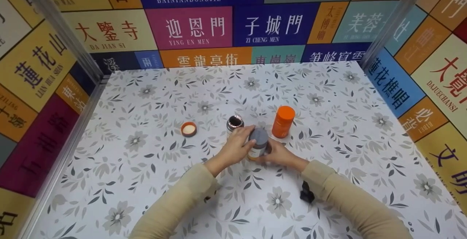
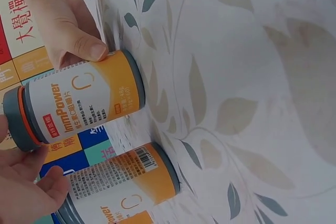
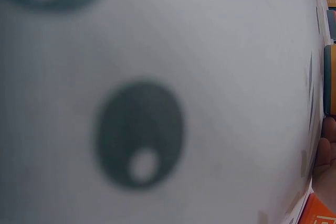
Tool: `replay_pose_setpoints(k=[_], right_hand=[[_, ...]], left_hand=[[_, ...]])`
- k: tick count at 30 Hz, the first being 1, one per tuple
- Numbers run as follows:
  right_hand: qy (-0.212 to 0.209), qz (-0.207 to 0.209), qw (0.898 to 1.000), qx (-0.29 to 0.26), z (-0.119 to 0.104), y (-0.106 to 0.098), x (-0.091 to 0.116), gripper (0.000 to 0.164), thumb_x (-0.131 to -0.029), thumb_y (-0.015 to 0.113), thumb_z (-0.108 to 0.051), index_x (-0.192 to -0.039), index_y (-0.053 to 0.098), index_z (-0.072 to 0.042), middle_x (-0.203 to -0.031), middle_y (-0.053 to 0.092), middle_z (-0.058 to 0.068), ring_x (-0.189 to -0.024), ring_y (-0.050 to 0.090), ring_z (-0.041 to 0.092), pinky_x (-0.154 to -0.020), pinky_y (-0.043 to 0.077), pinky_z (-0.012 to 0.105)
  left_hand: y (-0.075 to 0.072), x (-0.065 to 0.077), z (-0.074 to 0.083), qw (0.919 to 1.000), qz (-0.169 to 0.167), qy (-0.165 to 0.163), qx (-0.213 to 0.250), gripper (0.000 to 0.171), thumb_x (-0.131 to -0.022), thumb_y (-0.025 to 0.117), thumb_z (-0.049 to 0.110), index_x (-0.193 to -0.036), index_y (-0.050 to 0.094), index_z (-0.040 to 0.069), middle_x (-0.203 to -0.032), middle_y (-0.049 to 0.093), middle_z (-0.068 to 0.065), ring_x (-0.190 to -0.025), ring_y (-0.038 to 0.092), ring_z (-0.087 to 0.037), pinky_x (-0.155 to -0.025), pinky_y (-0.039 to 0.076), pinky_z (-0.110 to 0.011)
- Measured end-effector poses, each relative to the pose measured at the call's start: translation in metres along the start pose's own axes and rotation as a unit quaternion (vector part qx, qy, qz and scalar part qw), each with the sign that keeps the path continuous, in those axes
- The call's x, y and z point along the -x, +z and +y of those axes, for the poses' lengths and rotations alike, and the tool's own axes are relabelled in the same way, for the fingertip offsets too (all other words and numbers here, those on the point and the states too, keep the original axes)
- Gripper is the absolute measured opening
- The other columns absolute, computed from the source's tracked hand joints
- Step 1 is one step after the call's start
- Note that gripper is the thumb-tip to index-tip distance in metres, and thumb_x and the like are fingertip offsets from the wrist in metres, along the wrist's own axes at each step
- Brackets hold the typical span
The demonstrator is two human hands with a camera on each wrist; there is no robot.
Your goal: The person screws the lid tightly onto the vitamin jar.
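A bottle with a grey lid and a white-and-orange label point(image 2: 79, 95) stands upright on the table. My left hand point(image 1: 236, 145) holds its grey lid point(image 2: 20, 119) between thumb and fingers. Lower down, my right hand point(image 1: 280, 153) grips the bottle's body near the base, thumb on the label. Just left of it, partly behind my left hand, stands a second, similar bottle point(image 1: 229, 131) with its mouth uncovered. A loose cap point(image 1: 189, 129) lies farther left, its pale inner side up. In the right wrist view only part of my right hand point(image 3: 326, 156) shows at the edge.
An orange bottle point(image 1: 282, 122) stands upright behind my right hand. Some small black object point(image 1: 307, 193) lies by the right sleeve. Panels with large characters point(image 1: 197, 27) wall in the floral-covered table point(image 1: 146, 96) at the back and sides.
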State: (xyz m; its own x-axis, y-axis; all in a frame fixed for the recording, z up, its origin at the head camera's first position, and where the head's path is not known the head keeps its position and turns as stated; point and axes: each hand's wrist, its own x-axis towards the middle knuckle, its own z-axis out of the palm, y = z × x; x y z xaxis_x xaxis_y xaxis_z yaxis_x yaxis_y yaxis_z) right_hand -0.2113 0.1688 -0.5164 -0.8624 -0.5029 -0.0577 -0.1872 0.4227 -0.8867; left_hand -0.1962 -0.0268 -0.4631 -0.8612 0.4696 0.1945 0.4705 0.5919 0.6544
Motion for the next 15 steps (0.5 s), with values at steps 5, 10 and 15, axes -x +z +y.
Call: replay_pose_setpoints(k=[5,10,15], right_hand=[[-0.021,-0.001,1.000,0.005,-0.007,0.000,0.002,0.079,-0.074,0.075,-0.009,-0.138,0.031,0.005,-0.133,0.045,0.023,-0.121,0.043,0.036,-0.101,0.032,0.048],[-0.002,0.002,1.000,-0.004,0.012,0.002,-0.005,0.080,-0.071,0.078,-0.019,-0.138,0.035,-0.006,-0.133,0.049,0.011,-0.120,0.046,0.025,-0.102,0.034,0.040],[-0.001,-0.001,1.000,-0.011,0.018,0.002,-0.006,0.080,-0.070,0.079,-0.022,-0.137,0.037,-0.006,-0.131,0.050,0.012,-0.118,0.048,0.025,-0.100,0.035,0.041]], left_hand=[[0.002,-0.002,0.003,0.9981,0.016,-0.041,0.044,0.061,-0.084,0.063,0.035,-0.132,0.043,0.003,-0.131,0.048,-0.012,-0.121,0.040,-0.027,-0.101,0.031,-0.042],[0.004,-0.003,0.005,0.9955,0.052,-0.056,0.056,0.059,-0.076,0.072,0.035,-0.121,0.052,0.003,-0.113,0.053,-0.008,-0.101,0.048,-0.024,-0.087,0.039,-0.036],[0.004,-0.004,0.004,0.9957,0.071,-0.042,0.044,0.052,-0.075,0.073,0.031,-0.115,0.056,0.002,-0.105,0.055,-0.009,-0.094,0.051,-0.024,-0.082,0.042,-0.031]])
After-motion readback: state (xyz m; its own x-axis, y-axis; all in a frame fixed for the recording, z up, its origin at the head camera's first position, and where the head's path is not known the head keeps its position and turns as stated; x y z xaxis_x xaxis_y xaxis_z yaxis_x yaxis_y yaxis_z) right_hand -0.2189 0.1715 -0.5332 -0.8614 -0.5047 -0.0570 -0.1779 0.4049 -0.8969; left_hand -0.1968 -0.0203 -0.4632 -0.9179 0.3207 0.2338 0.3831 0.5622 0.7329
